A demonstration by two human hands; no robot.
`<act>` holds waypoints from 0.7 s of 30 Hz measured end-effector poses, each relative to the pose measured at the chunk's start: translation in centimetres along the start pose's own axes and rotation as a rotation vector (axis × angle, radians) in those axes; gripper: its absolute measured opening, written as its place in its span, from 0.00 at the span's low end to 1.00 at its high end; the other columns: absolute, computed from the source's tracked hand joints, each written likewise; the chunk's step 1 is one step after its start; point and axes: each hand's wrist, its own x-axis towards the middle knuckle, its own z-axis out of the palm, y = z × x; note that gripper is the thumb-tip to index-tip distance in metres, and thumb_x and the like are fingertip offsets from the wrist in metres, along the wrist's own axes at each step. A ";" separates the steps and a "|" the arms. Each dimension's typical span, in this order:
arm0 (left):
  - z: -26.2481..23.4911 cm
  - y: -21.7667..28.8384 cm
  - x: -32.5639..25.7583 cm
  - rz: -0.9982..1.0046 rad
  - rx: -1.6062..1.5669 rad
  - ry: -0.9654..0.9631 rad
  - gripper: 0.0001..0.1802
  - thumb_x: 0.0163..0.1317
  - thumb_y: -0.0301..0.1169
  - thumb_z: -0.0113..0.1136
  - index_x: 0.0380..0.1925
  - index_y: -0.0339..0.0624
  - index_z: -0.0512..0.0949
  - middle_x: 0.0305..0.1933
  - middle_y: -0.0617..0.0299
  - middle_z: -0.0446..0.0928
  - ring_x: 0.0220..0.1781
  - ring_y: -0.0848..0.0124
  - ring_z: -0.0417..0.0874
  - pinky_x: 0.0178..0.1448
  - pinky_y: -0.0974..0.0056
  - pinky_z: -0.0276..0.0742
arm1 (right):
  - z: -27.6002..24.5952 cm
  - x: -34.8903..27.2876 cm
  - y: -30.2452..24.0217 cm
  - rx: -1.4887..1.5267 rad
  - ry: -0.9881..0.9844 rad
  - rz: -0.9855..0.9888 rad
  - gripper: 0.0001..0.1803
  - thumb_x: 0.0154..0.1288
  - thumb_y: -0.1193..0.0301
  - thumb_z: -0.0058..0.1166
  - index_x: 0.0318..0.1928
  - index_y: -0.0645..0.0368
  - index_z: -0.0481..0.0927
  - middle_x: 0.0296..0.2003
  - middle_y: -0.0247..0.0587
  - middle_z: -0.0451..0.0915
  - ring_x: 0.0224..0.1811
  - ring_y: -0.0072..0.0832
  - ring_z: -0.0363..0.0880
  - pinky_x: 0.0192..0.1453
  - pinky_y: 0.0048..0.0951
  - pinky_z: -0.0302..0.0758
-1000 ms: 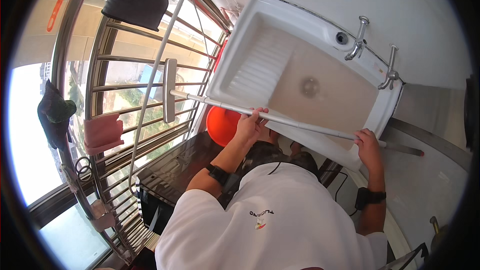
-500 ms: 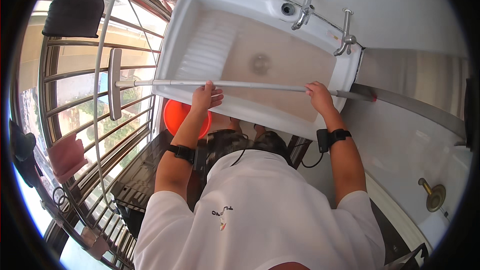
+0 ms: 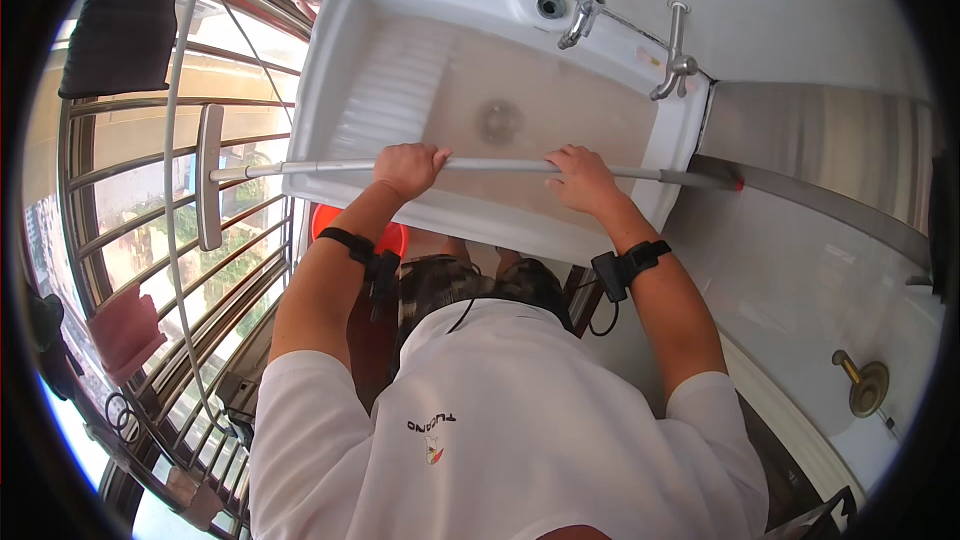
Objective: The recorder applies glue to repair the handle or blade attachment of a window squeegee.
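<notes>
A long, light-grey metal pole (image 3: 495, 166) spans the front part of a white, rectangular ceramic sink (image 3: 330, 60), held crosswise by both hands; whether it touches the rim cannot be told. The bare left hand (image 3: 410, 171) lies over the pole, its grip closed around it. The bare right hand (image 3: 583, 180) is farther along, its grip pinching the pole between fingers and thumb. A bare stretch of pole lies between the two hands. On the left, the pole ends in a narrow, flat, pale head (image 3: 209, 205) in front of shiny metal window bars (image 3: 240, 103); on the right, its darker grey handle (image 3: 690, 179) with a red tip reaches past the sink.

Cloudy, brownish water (image 3: 560, 90) stands in the basin over a round drain (image 3: 499, 121), beside a white, ribbed washboard slope (image 3: 390, 100). Two chrome taps (image 3: 588, 6) sit behind the back rim. A round, orange-red bucket (image 3: 394, 240) shows partly below the front left edge, near the left forearm. A black cloth (image 3: 125, 25) and a dusty-pink cloth (image 3: 127, 332) hang at the window side.
</notes>
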 end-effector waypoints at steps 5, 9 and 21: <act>-0.5 -1.1 0.2 0.166 -0.025 0.044 0.31 0.74 0.58 0.40 0.35 0.43 0.79 0.34 0.50 0.83 0.42 0.49 0.85 0.45 0.46 0.78 | 2.3 6.3 -4.2 -0.083 -0.304 0.181 0.16 0.57 0.60 0.58 0.41 0.57 0.87 0.41 0.47 0.86 0.47 0.46 0.84 0.51 0.45 0.81; -1.2 -2.1 1.0 0.289 0.002 -0.122 0.31 0.73 0.60 0.42 0.35 0.42 0.75 0.31 0.48 0.82 0.39 0.45 0.84 0.44 0.43 0.76 | 2.3 7.3 -5.4 -0.170 -0.388 0.216 0.15 0.55 0.63 0.57 0.39 0.58 0.88 0.39 0.49 0.87 0.44 0.46 0.86 0.49 0.45 0.82; -0.7 -1.6 1.1 0.249 0.024 -0.169 0.33 0.72 0.62 0.43 0.36 0.41 0.77 0.30 0.50 0.83 0.38 0.47 0.85 0.43 0.45 0.78 | 2.8 6.9 -6.2 -0.187 -0.297 0.214 0.14 0.56 0.66 0.57 0.38 0.59 0.88 0.37 0.53 0.87 0.43 0.47 0.87 0.48 0.44 0.84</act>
